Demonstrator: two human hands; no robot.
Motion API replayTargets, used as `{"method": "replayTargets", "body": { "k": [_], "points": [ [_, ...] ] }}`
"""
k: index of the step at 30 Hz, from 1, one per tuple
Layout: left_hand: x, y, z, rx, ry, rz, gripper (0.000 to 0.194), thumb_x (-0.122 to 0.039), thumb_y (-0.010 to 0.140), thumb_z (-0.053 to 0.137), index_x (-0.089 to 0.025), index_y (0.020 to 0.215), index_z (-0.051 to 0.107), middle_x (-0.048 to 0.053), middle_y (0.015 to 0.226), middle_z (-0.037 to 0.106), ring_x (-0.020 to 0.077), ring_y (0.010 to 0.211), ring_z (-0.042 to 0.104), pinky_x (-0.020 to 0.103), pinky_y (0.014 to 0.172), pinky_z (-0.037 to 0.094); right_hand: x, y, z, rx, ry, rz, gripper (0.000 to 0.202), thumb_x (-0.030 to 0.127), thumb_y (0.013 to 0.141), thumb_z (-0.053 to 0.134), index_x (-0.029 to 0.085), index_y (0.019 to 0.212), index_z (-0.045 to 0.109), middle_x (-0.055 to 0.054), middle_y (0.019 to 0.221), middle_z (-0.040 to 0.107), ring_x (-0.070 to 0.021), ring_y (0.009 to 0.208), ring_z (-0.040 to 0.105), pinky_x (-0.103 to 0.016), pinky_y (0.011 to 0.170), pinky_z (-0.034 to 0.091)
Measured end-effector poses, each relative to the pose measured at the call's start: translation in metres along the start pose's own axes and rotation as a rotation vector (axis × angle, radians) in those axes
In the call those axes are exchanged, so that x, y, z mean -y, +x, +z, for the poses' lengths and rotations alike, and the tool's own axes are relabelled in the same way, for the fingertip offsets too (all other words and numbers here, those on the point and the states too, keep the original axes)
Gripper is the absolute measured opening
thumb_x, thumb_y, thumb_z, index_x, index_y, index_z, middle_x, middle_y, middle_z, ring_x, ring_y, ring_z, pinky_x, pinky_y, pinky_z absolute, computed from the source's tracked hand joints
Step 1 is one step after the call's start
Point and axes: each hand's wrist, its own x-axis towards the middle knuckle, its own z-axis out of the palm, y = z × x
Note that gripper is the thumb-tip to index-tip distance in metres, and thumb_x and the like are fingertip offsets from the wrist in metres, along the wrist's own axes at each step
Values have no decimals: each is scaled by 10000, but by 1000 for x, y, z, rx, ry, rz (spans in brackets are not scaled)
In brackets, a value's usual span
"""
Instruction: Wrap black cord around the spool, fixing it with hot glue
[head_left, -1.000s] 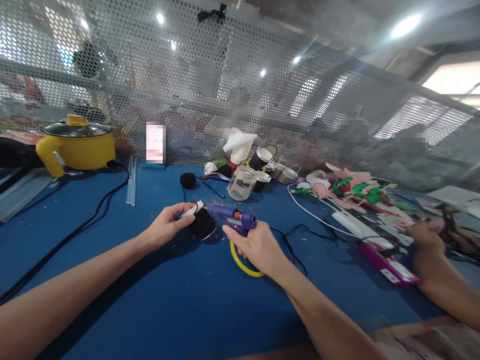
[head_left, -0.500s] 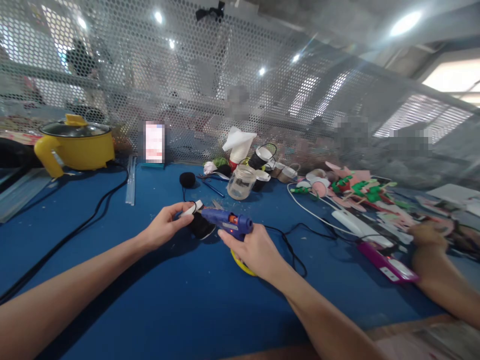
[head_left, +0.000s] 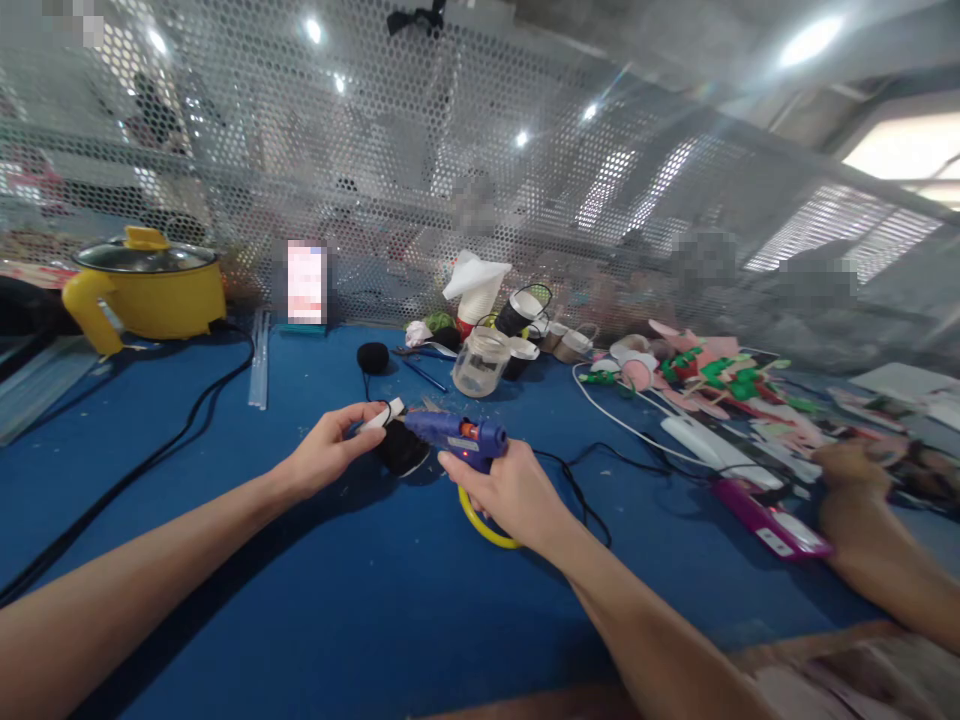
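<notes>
My left hand (head_left: pixel 341 445) pinches a small white piece (head_left: pixel 386 414) with a black cord across it. Just below and beside it is a black, rounded thing (head_left: pixel 405 450) with a pale lower edge; whether it is joined to the white piece I cannot tell. My right hand (head_left: pixel 517 490) is wrapped round the grip of a blue glue gun (head_left: pixel 457 436) with a small red light. The nozzle points left, close to the white piece; contact is unclear. A yellow ring (head_left: pixel 484 527) shows partly under my right hand. A black yarn ball (head_left: pixel 373 357) lies beyond my left hand.
A clear jar (head_left: pixel 480 365), wrapped cups (head_left: pixel 517 312) and pliers (head_left: pixel 420 350) stand or lie ahead. On the left are a yellow pot (head_left: pixel 150 295) and glue sticks (head_left: pixel 259 360). Cords, a purple box (head_left: pixel 769 520) and another person's hand (head_left: pixel 855 470) are at right.
Hardly anything differs. The view has shifted slightly, and more of the yellow ring shows below my right hand. Both hands keep their holds.
</notes>
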Motion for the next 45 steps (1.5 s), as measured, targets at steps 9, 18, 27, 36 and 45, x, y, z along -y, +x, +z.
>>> {"method": "replayTargets", "body": {
  "k": [9, 18, 27, 36, 45],
  "points": [
    [-2, 0, -1, 29, -40, -2, 193, -332, 717, 520, -169, 625, 470, 50, 894, 590, 208, 969, 485, 335, 882, 325, -7, 9, -5, 13, -2, 6, 282, 364, 730, 495, 172, 524, 495, 32, 346, 458, -97, 301, 450, -221, 377, 409],
    [-2, -1, -1, 34, -40, 11, 184, -320, 726, 515, -170, 627, 476, 35, 843, 564, 212, 963, 474, 347, 879, 319, -1, 4, -4, 52, 38, 20, 250, 361, 722, 507, 165, 566, 507, 48, 351, 439, -87, 300, 446, -203, 365, 403],
    [-1, 0, -1, 30, -47, 7, 169, -316, 727, 522, -167, 654, 491, 50, 918, 579, 227, 1039, 460, 365, 942, 282, -2, 0, 0, 24, 21, -1, 250, 370, 706, 515, 172, 556, 490, 39, 367, 458, -91, 322, 439, -212, 378, 384],
    [-2, -1, -1, 53, -66, 6, 152, -290, 731, 516, -174, 640, 479, 66, 946, 580, 236, 1119, 411, 397, 977, 239, -1, 0, -3, 89, 53, 45, 252, 369, 713, 512, 160, 573, 510, 39, 357, 450, -84, 318, 438, -205, 376, 391],
    [-1, 0, -2, 64, -137, 0, 159, -276, 709, 543, -181, 605, 468, 50, 909, 592, 247, 1152, 385, 404, 991, 211, -8, 10, -8, 98, 135, 48, 286, 361, 730, 510, 160, 527, 495, 43, 341, 434, -71, 296, 416, -201, 363, 387]
  ]
}}
